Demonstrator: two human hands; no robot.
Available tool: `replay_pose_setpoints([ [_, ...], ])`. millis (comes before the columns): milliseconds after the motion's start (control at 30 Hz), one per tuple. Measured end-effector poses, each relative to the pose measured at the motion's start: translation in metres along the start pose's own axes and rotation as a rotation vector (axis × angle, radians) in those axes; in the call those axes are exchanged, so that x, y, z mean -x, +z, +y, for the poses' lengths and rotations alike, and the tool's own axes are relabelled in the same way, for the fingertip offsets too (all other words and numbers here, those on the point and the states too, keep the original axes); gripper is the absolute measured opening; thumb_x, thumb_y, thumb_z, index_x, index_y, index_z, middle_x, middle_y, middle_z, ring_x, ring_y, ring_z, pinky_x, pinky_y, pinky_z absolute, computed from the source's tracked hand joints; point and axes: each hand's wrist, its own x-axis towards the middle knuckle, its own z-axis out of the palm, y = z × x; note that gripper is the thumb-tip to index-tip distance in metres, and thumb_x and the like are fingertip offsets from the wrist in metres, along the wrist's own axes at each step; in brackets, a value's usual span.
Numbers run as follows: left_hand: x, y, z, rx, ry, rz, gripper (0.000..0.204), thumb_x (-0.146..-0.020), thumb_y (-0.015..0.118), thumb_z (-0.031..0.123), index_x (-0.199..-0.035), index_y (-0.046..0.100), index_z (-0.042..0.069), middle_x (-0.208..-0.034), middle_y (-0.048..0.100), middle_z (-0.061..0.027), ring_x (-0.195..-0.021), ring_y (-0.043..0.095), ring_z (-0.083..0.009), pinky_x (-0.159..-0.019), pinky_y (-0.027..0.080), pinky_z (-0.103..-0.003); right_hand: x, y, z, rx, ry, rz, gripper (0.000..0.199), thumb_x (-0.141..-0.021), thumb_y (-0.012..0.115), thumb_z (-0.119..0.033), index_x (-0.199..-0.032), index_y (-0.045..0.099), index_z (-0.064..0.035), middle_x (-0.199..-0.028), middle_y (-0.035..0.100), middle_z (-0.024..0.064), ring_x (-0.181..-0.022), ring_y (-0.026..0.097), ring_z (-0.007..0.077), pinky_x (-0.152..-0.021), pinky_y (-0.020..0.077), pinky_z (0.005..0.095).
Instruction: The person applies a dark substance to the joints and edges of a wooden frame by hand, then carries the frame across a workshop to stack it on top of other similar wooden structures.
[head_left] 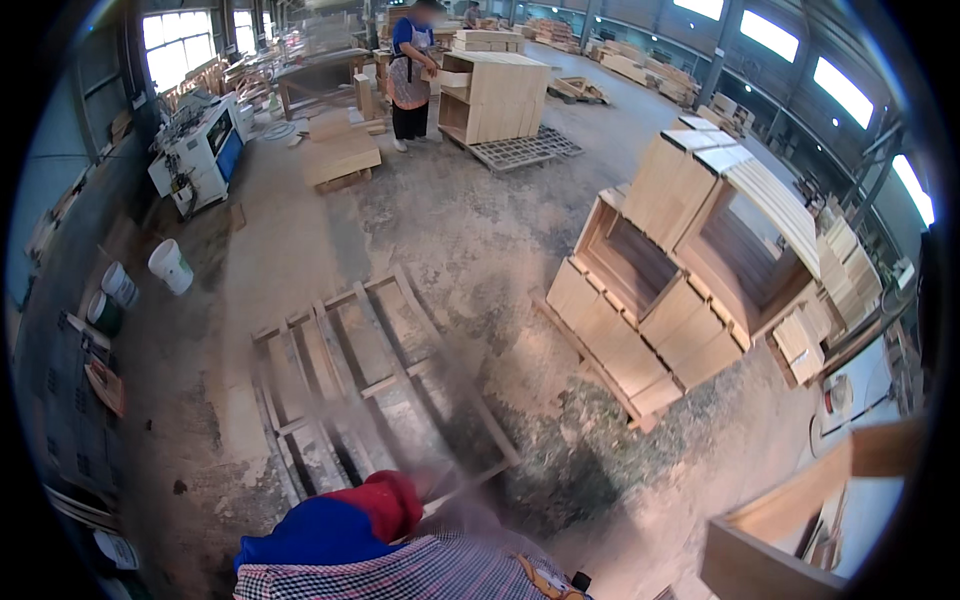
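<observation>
A blue sleeve with a red cuff point(390, 505) covers my left arm, which crosses in front of my checked apron point(400, 572). Just past the cuff, my left hand point(432, 484) is smeared by motion, so its fingers cannot be made out. It is nearest to the close edge of a slatted wooden pallet point(438, 335) lying on the floor; whether it touches the wood I cannot tell. My right hand does not show.
Stacked wooden cabinet boxes point(670, 190) stand on a pallet to the right. An open wooden frame point(770, 560) is at lower right. Buckets point(170, 266) and a white machine point(205, 150) line the left. Farther off, a person point(410, 75) works at a wooden cabinet point(505, 100).
</observation>
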Motion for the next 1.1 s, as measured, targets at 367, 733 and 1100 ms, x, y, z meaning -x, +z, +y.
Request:
replay_pose_setpoints([
  [367, -0.007, 0.115, 0.219, 0.185, 0.447, -0.037, 0.019, -0.094, 0.053, 0.02, -0.104, 0.06, 0.005, -0.088, 0.063, -0.0064, -0.075, 0.063, -0.0166, -0.069, 0.052, -0.029, -0.212, 0.175, -0.08, -0.513, -0.125, -0.305, 0.033, -0.092, 0.048, -0.026, -0.112, 0.053, 0.0, -0.106, 0.058, 0.0102, -0.099, 0.056, 0.0213, -0.087, 0.0447, 0.0311],
  [733, 0.027, 0.1, 0.336, 0.128, 0.862, 0.149, 0.043, -0.096, 0.047, 0.036, -0.119, 0.052, 0.001, -0.107, 0.061, -0.0123, -0.101, 0.06, -0.0236, -0.092, 0.046, -0.037, -0.264, 0.491, -0.105, -0.494, 0.515, -1.155, 0.023, -0.084, 0.059, -0.018, -0.101, 0.06, -0.0023, -0.101, 0.061, 0.0075, -0.096, 0.058, 0.022, -0.087, 0.0467, 0.0336],
  [1100, 0.034, 0.135, 0.576, 0.153, 0.552, -0.145, 0.046, -0.085, 0.067, 0.015, -0.125, 0.052, -0.002, -0.116, 0.062, -0.0121, -0.106, 0.059, -0.0191, -0.089, 0.047, -0.031, -0.337, 0.734, -0.09, -0.415, 0.894, -1.397, 0.017, -0.085, 0.062, -0.023, -0.094, 0.063, -0.0078, -0.09, 0.065, 0.0067, -0.084, 0.063, 0.0224, -0.074, 0.052, 0.0351],
])
